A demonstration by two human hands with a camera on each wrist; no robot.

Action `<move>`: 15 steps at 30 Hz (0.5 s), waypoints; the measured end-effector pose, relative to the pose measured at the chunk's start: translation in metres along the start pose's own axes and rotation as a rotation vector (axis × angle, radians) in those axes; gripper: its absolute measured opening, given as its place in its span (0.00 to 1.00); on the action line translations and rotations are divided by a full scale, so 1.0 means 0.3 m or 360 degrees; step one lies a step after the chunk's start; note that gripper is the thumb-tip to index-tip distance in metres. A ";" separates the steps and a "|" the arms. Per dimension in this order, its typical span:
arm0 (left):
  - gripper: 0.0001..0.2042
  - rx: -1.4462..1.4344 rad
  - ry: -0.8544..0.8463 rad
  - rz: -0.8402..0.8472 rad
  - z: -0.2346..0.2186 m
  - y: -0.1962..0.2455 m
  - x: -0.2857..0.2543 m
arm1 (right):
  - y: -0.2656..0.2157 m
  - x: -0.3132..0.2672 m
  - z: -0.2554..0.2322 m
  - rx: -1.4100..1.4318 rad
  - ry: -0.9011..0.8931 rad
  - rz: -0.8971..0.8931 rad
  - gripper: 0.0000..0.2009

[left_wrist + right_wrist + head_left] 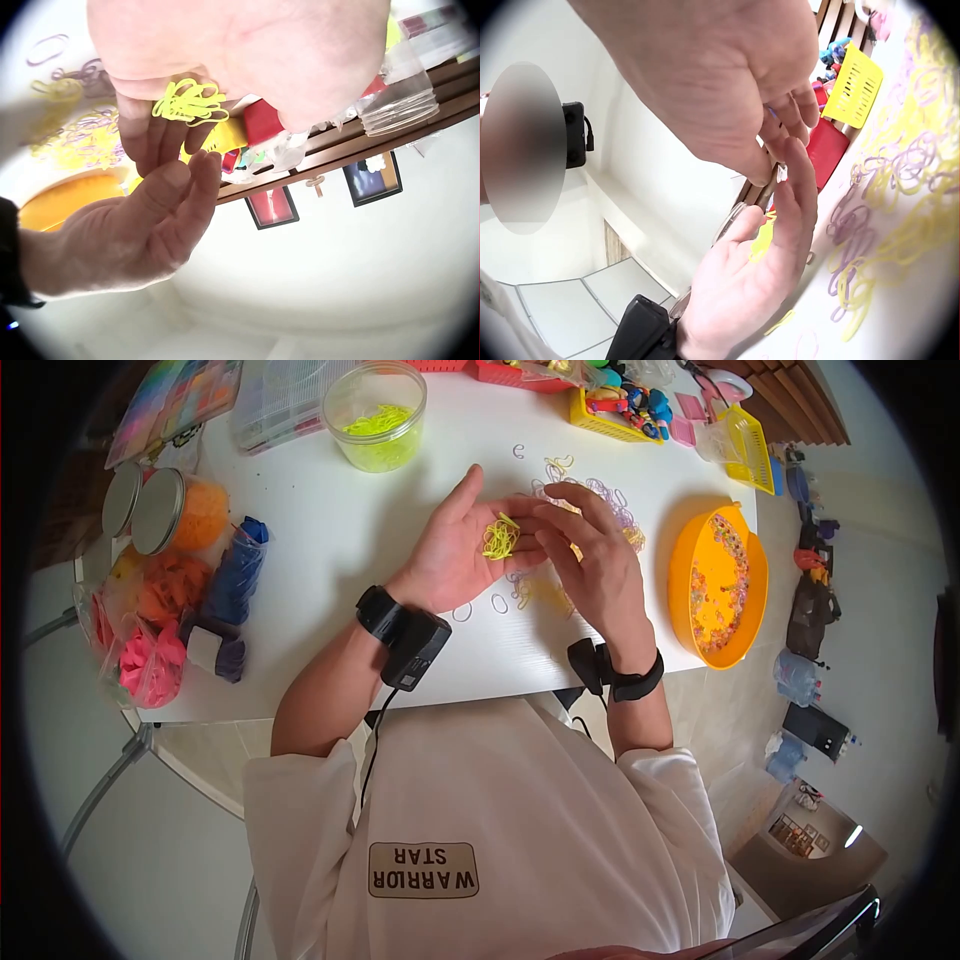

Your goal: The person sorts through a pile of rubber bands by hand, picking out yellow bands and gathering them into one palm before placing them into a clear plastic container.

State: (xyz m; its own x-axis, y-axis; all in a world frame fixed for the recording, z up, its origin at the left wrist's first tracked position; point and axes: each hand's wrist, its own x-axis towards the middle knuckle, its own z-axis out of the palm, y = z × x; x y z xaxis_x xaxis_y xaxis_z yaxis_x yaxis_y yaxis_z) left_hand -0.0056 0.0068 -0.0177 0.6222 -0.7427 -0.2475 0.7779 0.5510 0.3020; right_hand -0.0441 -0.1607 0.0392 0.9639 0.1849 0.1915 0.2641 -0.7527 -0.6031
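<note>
My left hand [445, 555] is palm up over the table, its fingers nearly straight, and a small tangle of neon yellow-green rubber bands [501, 537] lies on it near the base of the fingers. My right hand [606, 572] reaches in from the side, fingers loosely bent, with its fingertips right at the left fingertips in the left wrist view. Under and behind both hands, purple and yellow rubber bands [855, 217] are scattered on the white table. Beyond the left hand stands a clear round tub [376, 455] with more neon bands in it.
An orange heart-shaped tray [679, 595] of small beads sits at the table's right. Lidded jars [160, 510] and bagged coloured bands [152, 660] crowd the left side. At the back are a compartment box [285, 405] and a yellow basket [610, 428] of small toys.
</note>
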 end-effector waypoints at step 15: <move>0.31 0.0010 0.0006 -0.0034 0.008 -0.013 0.000 | 0.006 -0.006 0.034 -0.0144 -0.0100 -0.0229 0.11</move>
State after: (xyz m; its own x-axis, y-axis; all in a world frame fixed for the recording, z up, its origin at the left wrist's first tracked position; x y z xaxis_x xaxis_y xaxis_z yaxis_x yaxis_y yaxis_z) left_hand -0.0089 0.0036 -0.0166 0.6059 -0.7529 -0.2571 0.7903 0.5327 0.3026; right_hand -0.0450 -0.1559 0.0301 0.9172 0.3320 0.2202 0.3984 -0.7687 -0.5003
